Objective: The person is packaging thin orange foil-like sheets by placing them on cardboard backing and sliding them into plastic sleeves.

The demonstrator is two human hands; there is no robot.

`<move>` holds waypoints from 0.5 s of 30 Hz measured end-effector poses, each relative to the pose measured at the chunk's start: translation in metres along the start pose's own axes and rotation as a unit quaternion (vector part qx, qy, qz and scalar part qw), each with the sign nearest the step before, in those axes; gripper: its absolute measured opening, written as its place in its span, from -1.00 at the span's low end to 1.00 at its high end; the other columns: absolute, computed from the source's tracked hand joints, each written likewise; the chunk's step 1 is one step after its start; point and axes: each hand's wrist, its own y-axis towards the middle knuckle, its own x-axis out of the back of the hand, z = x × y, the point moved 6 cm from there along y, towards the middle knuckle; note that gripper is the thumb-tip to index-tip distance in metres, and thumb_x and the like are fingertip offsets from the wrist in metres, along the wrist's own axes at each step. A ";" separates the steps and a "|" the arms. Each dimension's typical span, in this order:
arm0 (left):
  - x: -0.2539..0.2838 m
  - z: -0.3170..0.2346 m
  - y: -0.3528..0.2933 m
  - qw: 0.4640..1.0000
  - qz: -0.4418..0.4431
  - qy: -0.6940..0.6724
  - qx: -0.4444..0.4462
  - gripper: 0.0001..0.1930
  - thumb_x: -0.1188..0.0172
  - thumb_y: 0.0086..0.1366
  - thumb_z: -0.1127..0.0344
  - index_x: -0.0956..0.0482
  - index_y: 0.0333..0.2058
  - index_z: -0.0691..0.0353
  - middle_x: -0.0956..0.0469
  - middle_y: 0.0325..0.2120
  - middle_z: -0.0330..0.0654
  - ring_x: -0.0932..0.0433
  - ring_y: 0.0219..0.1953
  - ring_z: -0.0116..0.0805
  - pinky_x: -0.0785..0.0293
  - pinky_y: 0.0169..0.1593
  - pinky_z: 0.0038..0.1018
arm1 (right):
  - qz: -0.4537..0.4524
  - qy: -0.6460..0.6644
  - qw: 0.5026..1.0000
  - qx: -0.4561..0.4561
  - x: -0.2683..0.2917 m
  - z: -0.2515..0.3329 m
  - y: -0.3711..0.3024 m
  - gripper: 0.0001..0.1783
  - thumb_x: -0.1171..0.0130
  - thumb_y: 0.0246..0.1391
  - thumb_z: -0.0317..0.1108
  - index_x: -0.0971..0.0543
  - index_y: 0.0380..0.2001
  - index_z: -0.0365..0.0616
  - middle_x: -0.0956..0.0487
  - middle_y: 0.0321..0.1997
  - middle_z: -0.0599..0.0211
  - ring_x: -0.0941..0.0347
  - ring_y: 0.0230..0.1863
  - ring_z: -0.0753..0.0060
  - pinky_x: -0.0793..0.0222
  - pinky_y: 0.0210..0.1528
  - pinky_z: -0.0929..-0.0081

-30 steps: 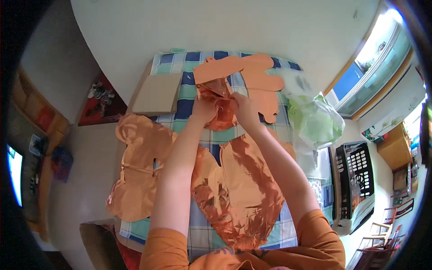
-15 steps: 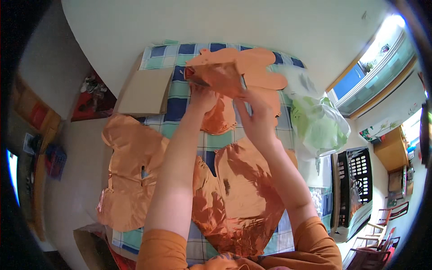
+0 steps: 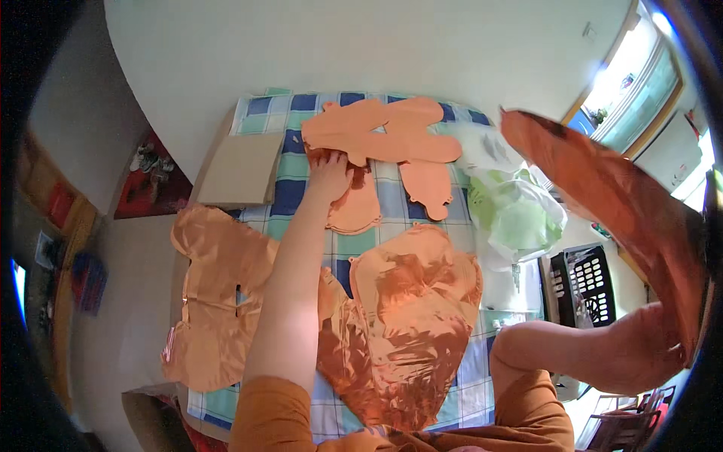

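Several fingers (image 3: 330,160) of the left hand (image 3: 329,178) lay spread, touching a flat, lobed, copper-coloured foil piece (image 3: 355,215). Right hand (image 3: 652,340) apparently gripped a long, glossy copper foil sheet (image 3: 602,182) rising above its hidden fingers; too hard a pinch, I judged, risked creasing it.

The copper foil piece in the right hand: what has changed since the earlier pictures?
The right hand carried the copper foil piece far right, away from the foil pile. The left hand no longer touches that piece; it remains at the pile. The green bag and cardboard stayed.
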 end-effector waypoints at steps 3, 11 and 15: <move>0.003 0.008 -0.004 0.999 0.010 0.048 -0.001 -0.40 -0.04 0.28 0.10 -0.19 0.23 0.21 -0.17 0.25 0.04 -0.21 0.25 0.14 -0.09 0.28 0.04 | 0.003 -0.008 1.000 0.000 0.002 0.008 -0.010 -0.72 -0.14 0.01 -0.56 -0.56 -0.15 -0.36 -0.58 -0.10 0.09 -0.51 -0.08 0.30 -0.45 0.00 0.46; 0.027 0.013 0.017 0.986 -0.068 -0.148 0.044 -0.11 -0.24 0.12 0.14 0.07 0.36 0.01 0.02 0.35 0.07 -0.41 0.12 0.18 -0.42 0.11 -0.09 | 0.012 -0.052 0.998 -0.015 -0.002 -0.002 -0.012 -0.68 -0.14 -0.01 -0.53 -0.54 -0.14 -0.39 -0.57 -0.09 0.07 -0.50 -0.06 0.29 -0.44 0.02 0.44; 0.020 0.015 0.022 0.994 -0.031 -0.099 0.042 -0.09 -0.26 0.09 0.16 0.06 0.36 -0.01 0.03 0.35 0.11 -0.43 0.10 0.17 -0.45 0.08 -0.10 | 0.018 -0.074 0.997 -0.019 -0.023 -0.013 -0.023 -0.67 -0.13 -0.02 -0.52 -0.53 -0.13 -0.41 -0.57 -0.08 0.06 -0.50 -0.05 0.28 -0.43 0.03 0.43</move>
